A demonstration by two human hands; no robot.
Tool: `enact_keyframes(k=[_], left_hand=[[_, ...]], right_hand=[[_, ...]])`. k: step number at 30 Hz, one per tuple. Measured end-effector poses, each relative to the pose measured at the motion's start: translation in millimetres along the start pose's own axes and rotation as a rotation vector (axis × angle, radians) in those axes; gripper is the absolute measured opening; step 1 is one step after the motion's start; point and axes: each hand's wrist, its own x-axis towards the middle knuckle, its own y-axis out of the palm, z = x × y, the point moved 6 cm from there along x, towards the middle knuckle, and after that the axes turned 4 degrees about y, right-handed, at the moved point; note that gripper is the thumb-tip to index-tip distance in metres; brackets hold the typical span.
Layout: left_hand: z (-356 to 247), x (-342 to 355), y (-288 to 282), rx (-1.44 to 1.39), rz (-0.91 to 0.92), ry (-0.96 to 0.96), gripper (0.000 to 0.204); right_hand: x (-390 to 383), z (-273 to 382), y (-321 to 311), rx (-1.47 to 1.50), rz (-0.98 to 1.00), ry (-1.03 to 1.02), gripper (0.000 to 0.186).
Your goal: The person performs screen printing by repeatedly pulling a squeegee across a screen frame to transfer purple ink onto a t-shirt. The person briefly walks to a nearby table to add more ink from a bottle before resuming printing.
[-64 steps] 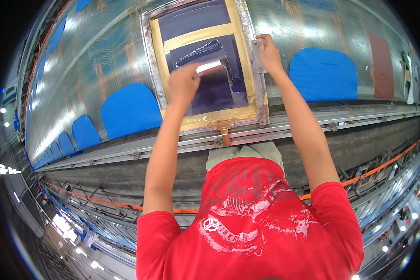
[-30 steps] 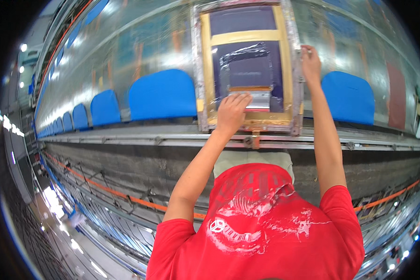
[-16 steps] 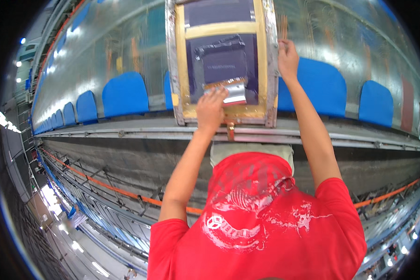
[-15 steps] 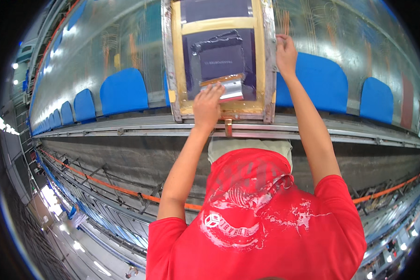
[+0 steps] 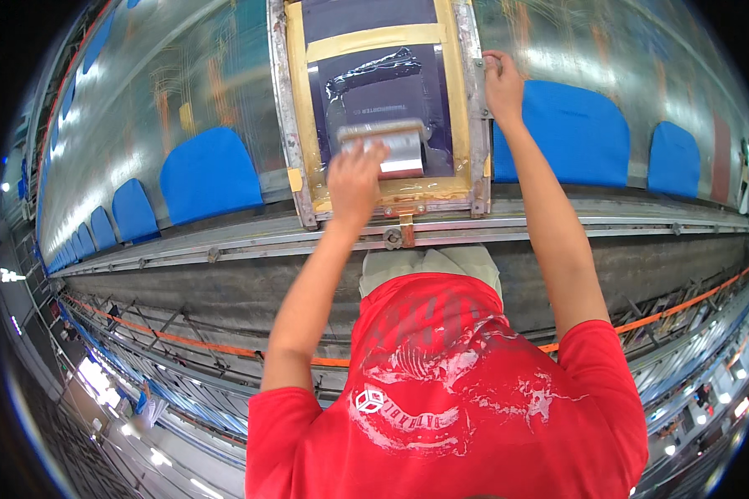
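Left hand [image 5: 356, 176] clasps the squeegee [image 5: 402, 154] by its left end, blurred; I'd guess for control. Tool sits just right of those fingers, inside the screen-printing frame [image 5: 477, 116], towards the desk's [image 5: 241, 104] near edge. Right hand [image 5: 503, 87], fingers bent, touches the frame's right rail, probably steadying it; whether gripping, I can't tell.

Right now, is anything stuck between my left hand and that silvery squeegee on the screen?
Nothing visible: your left hand is already on the left part of the silvery squeegee, with no other thing showing between them. Blur hides the exact contact.
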Motion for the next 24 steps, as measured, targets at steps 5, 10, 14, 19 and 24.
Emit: enact_keyframes(k=[5,10,14,19,24], left_hand=[[55.9,115.3,-14.0,-0.089,0.12,-0.103,0.035],[45.8,100.9,1.4,0.005,-0.105,-0.046,0.034],[11.2,41.4,0.7,-0.012,-0.128,0.011,0.036],[18.4,47.2,-6.4,-0.08,-0.141,-0.008,0.034],[44.4,111.8,-1.5,0.018,-0.066,-0.064,0.033]], right_hand=[[0.6,1.1,3.7,-0.015,0.056,0.068,0.025],[-3.8,1.1,3.4,0.021,0.014,0.022,0.024],[2.8,-12.0,1.5,0.099,-0.009,0.016,0.025],[3.0,-9.4,3.3,0.039,0.034,0.094,0.024],[4.1,-3.9,4.7,0.08,0.039,0.03,0.024]])
